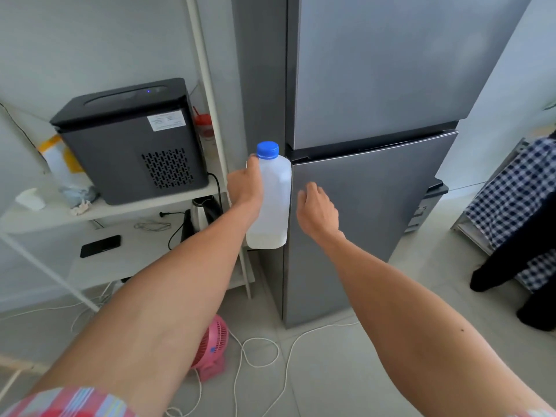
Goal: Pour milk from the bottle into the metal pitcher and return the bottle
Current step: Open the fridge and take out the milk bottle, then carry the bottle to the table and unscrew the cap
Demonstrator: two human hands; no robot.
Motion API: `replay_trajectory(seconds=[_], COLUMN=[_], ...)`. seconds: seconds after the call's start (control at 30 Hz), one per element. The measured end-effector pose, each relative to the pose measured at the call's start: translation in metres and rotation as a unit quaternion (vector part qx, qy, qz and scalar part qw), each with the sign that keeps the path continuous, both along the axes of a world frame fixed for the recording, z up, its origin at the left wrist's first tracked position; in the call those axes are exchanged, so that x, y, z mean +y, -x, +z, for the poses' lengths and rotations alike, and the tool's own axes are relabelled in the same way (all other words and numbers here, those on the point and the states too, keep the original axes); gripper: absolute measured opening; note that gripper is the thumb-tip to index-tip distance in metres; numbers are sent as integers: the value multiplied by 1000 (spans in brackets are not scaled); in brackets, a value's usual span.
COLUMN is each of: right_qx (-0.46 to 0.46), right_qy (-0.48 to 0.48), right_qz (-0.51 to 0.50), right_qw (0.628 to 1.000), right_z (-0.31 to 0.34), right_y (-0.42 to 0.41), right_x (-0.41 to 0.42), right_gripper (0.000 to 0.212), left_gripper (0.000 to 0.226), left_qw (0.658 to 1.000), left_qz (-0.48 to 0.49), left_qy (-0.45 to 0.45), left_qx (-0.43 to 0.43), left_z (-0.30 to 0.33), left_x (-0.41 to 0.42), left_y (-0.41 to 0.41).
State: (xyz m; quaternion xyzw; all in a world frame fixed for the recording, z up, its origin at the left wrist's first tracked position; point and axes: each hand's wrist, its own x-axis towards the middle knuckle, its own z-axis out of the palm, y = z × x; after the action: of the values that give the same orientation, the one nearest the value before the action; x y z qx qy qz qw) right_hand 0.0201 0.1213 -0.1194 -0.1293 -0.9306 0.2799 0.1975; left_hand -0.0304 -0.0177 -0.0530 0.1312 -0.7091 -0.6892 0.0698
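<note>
My left hand [245, 185] grips a translucent plastic milk bottle [272, 203] with a blue cap, held upright in front of the left edge of a grey fridge [376, 115]. Only a thin layer of milk shows at the bottle's bottom. My right hand [316, 209] rests against the lower fridge door [376, 206] just right of the bottle, fingers curled at the door's left edge. Both fridge doors look closed. The metal pitcher is not in view.
A white shelf unit [126, 206] stands left of the fridge with a black appliance [129, 139], a kettle [204, 215] and a phone [100, 245]. On the floor lie a pink fan [210, 347] and white cables [258, 353]. A checked cloth [517, 203] hangs at right.
</note>
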Motion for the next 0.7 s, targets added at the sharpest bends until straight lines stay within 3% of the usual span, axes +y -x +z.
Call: replay_trajectory(seconds=[0.1,0.17,0.27,0.33,0.7], right_qx=[-134,-196,-192,-178,-50], right_qy=[253,415,603,632,636], right_qz=[-28,-21,5,3,-161], right_qw=[958,888,774,754,753], right_z=[-3,-4,-3,-4,-9], right_y=[-11,-20,-35,-42,-125], right_x=[-9,-14,-17,-13,31], right_gripper=[47,60,59,58,52], left_gripper=[47,48,51,53,52], left_qw=[1000,1000,998,997,972], left_qz=[-18,-28,-53,-73,-234], left_qy=[-3,-7,-21,-13,-17], left_qx=[4,6,18,16,20], left_z=[6,9,13,15,15], left_x=[2,6,14,20,83], left_y=[-8,-13,-22,-29,-85])
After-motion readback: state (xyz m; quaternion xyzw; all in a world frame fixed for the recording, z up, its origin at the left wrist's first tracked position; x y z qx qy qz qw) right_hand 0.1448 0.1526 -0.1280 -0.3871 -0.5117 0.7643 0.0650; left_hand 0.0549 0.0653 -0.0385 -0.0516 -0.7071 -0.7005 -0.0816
